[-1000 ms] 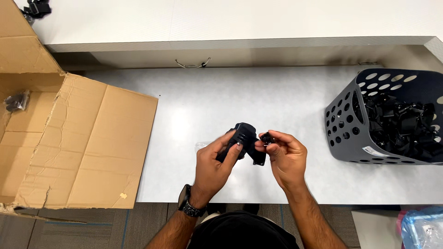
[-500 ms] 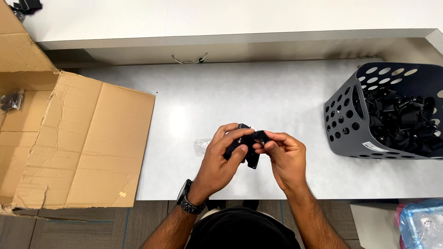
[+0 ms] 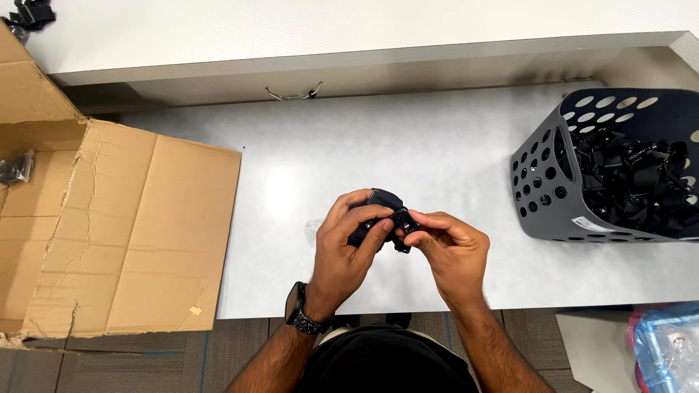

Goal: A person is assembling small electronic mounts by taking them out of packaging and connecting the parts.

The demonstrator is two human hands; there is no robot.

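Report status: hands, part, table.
Left hand and right hand both gripping small black part above white table. Grey basket of black parts at right. Nothing blocking.

bare tabletop ahead, cardboard box left, basket right

I see a black part, white table, dark grey basket dotted with round holes, black pieces inside, plain brown cardboard box, black wristwatch, clear blue-tinted bag.
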